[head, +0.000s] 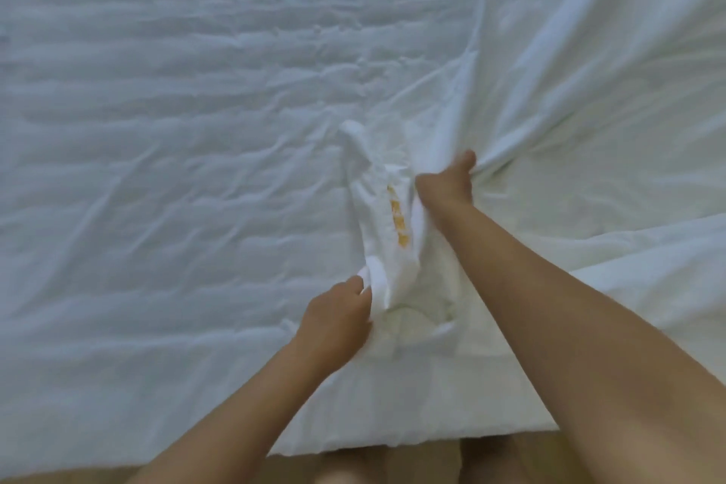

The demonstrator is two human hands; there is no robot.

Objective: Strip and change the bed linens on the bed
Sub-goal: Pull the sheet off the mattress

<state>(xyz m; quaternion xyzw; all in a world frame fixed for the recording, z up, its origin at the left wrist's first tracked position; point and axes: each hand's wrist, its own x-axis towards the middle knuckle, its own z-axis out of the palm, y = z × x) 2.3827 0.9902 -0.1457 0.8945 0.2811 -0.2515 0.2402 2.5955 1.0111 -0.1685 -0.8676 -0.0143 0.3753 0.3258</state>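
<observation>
A person leans over a bed covered by a wrinkled white sheet (196,90), which fills the view from 9 o'clock round to 3 o'clock. Both bare arms reach in from 6 o'clock. The left hand (338,312), just below the middle of the view, has its fingers curled round the hem of a gathered corner (387,259) of white linen, which is lifted off the bed surface. The right hand (446,185), just right of centre toward 1 o'clock of the left, is closed tight on a bunch of the white sheet; folds pull away from its grip toward 1 and 2 o'clock. Between the two hands, the gathered corner shows a strip of yellow markings (397,218), too blurred to read. At 3 to 4 o'clock lies a thicker white layer (648,275), beside the right forearm. A tan floor (298,470) shows along the bed's near edge at 6 o'clock.
</observation>
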